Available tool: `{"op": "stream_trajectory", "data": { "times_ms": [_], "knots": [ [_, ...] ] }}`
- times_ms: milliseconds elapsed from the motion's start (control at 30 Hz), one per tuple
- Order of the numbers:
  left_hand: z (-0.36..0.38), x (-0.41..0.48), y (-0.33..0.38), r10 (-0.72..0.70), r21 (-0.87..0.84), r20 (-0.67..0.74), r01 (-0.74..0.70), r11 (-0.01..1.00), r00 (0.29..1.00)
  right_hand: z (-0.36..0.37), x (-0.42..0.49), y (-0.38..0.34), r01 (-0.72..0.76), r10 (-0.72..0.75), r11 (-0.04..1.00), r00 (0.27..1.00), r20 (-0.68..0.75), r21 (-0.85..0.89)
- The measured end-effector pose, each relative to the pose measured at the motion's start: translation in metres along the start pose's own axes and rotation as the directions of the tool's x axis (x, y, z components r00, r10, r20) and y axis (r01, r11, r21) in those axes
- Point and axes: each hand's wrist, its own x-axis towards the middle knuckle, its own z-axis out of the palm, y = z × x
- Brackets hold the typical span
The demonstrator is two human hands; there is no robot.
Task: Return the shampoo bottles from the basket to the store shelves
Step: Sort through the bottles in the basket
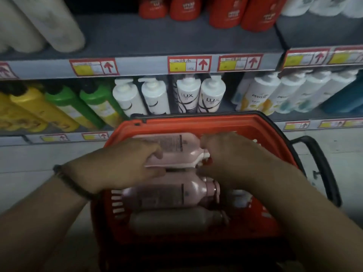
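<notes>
**Both hands on a pink bottle in the red basket**

The red basket [196,120] fills the lower middle of the frame, in front of the store shelves. Three bottles lie on their sides in it, necks pointing right. The top pink bottle [176,149] lies toward the basket's far edge, its back label facing up. The left hand [125,163] curls around its base end. The right hand [231,160] closes over its neck and cap end, so both hands grip it. Below it lies a second pink bottle [167,195], and nearest the bottom of the frame a dull grey bottle [172,222].

The top bottle's cap is mostly hidden under the right hand, and that hand's fingertips cannot be seen. Something pale sits in the basket's right side under the right forearm, too blurred to make out. The basket's near wall is dark and partly covered by both forearms.

A dark wristband [72,185] circles the left wrist. A black handle [322,165] hangs off the basket's right side. Behind the basket, the middle shelf holds yellow bottles [39,110], green bottles [94,103], white pump bottles [188,95], more white bottles [261,93] and a teal bottle [343,97]. Price labels [189,64] line the shelf edge above them. Red bottles [225,12] stand on the upper shelf, cut off by the top of the frame.
</notes>
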Motion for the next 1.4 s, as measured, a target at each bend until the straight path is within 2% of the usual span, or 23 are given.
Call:
{"op": "stream_trajectory", "data": {
  "times_ms": [133, 233, 367, 500, 600, 633, 733, 833, 967, 1067, 1133, 1233, 1400],
  "knots": [
    [-0.007, -0.009, -0.001, 0.018, 0.011, 0.098, -0.019, 1.000, 0.995, -0.005, -0.016, -0.019, 0.030, -0.030, 0.997, 1.000, -0.003, 0.065],
    [-0.006, -0.020, 0.000, 0.026, 0.038, 0.082, -0.030, 0.999, 0.996, 0.006, -0.016, -0.028, -0.011, 0.011, 1.000, 1.000, 0.015, 0.009],
    [-0.018, -0.048, 0.006, 0.022, -0.057, -0.027, -0.024, 0.998, 0.999, -0.009, -0.033, -0.038, -0.025, 0.025, 0.999, 1.000, 0.001, 0.027],
    [-0.024, -0.061, 0.010, -0.017, -0.046, -0.116, 0.012, 0.999, 0.993, -0.045, -0.065, -0.042, 0.020, -0.010, 0.999, 0.982, -0.186, 0.051],
    [-0.034, -0.060, 0.026, -0.025, -0.036, -0.213, 0.017, 0.999, 0.977, -0.067, -0.076, -0.035, 0.043, -0.055, 0.997, 0.973, -0.223, -0.056],
    [-0.037, -0.060, 0.033, -0.038, -0.030, -0.240, 0.032, 0.999, 0.970, -0.074, -0.077, -0.032, 0.049, -0.068, 0.994, 0.978, -0.197, -0.100],
    [-0.024, -0.040, 0.030, -0.086, 0.090, -0.151, 0.101, 0.991, 0.985, -0.048, -0.050, -0.029, 0.059, -0.064, 0.996, 0.995, -0.079, -0.069],
    [-0.026, -0.025, 0.036, -0.106, 0.163, -0.070, 0.116, 0.980, 0.992, -0.024, -0.038, -0.021, 0.041, -0.042, 0.999, 0.998, -0.040, -0.027],
    [-0.016, 0.000, 0.041, -0.052, 0.254, -0.148, 0.089, 0.963, 0.988, -0.018, -0.035, -0.008, 0.036, -0.038, 0.997, 0.999, 0.025, 0.067],
    [0.004, 0.021, 0.026, -0.034, 0.313, -0.184, 0.091, 0.945, 0.982, -0.011, -0.023, -0.001, 0.058, -0.060, 0.998, 0.997, 0.056, 0.028],
    [0.004, 0.030, 0.019, -0.024, 0.296, -0.180, 0.078, 0.952, 0.983, -0.010, -0.015, 0.003, 0.040, -0.042, 0.999, 0.995, 0.090, 0.025],
    [0.006, 0.041, 0.020, -0.060, 0.294, -0.175, 0.111, 0.950, 0.983, -0.008, -0.008, 0.005, 0.004, -0.010, 0.999, 0.994, 0.111, 0.048],
    [0.020, 0.046, 0.025, -0.083, 0.399, -0.214, 0.165, 0.902, 0.973, -0.009, 0.000, -0.004, 0.007, -0.024, 0.990, 0.992, 0.123, 0.139]
  ]
}}
